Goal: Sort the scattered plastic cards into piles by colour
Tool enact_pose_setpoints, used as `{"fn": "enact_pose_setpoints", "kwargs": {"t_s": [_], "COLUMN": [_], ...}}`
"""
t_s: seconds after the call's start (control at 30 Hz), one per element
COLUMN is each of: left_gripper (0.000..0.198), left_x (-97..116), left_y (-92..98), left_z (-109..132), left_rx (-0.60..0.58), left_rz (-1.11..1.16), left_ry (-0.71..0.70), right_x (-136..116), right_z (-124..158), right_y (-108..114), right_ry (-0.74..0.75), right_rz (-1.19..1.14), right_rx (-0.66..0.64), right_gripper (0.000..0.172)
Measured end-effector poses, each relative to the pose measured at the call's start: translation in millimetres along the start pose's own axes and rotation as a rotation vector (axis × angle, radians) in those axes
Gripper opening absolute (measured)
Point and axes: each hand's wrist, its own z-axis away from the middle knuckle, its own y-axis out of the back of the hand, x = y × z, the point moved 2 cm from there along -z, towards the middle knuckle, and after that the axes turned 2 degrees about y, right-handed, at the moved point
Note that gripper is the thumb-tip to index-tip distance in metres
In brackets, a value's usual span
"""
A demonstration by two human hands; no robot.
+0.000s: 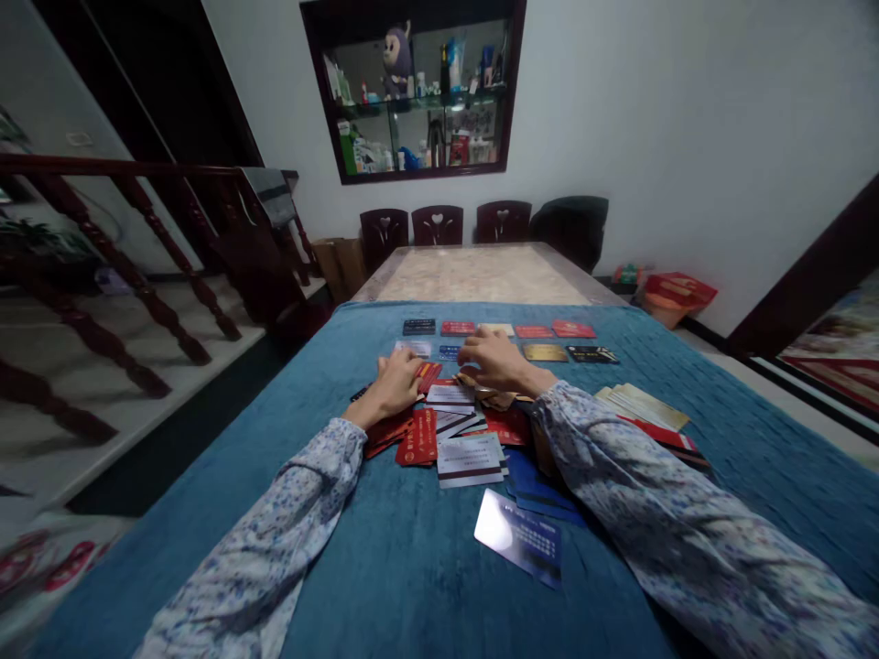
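1. Left hand [395,384]: rests on the near-left edge of the pile of cards [461,430], fingers curled inward against a red card [429,373]; whether that card is actually gripped cannot be told from this view
2. Right hand [500,362]: lies palm down on the far edge of the same pile, fingers bent and pointing toward the left hand; whether anything is pinched beneath them cannot be told. The two hands are near each other but not touching
3. Pile of cards: a loose, overlapping heap (red, white and dark blue faces, some showing a magnetic stripe) in the middle of the blue cloth [412,567], between the forearms in patterned sleeves [659,494]
4. Laid-out cards [534,331]: set singly in two rows just beyond the hands, each lying flat and apart from its neighbours
5. Side stack [645,407]: pale and red cards fanned together to the right of the right forearm
6. Single blue card [520,540]: lies alone nearer the camera, apart from the pile
7. Desk [481,275]: its far half is uncovered, with dark chairs [438,225] at the end and a wall cabinet [418,91] above
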Motion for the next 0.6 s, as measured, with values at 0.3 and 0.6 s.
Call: {"fn": "enact_pose_setpoints", "kwargs": {"t_s": [0.3, 0.6], "left_gripper": [0.025, 0.021], "left_x": [35, 51], "left_y": [-5.0, -4.6], "left_z": [13, 18], "left_rx": [-0.094, -0.177], "left_rz": [-0.036, -0.120], "left_ry": [-0.140, -0.174], "right_x": [-6, -2], "right_z": [24, 29], "right_y": [-19, -25], "right_ry": [0.149, 0.213], "right_rz": [-0.111, -0.103], "right_rx": [0.030, -0.038], "right_gripper": [0.029, 0.037]}}
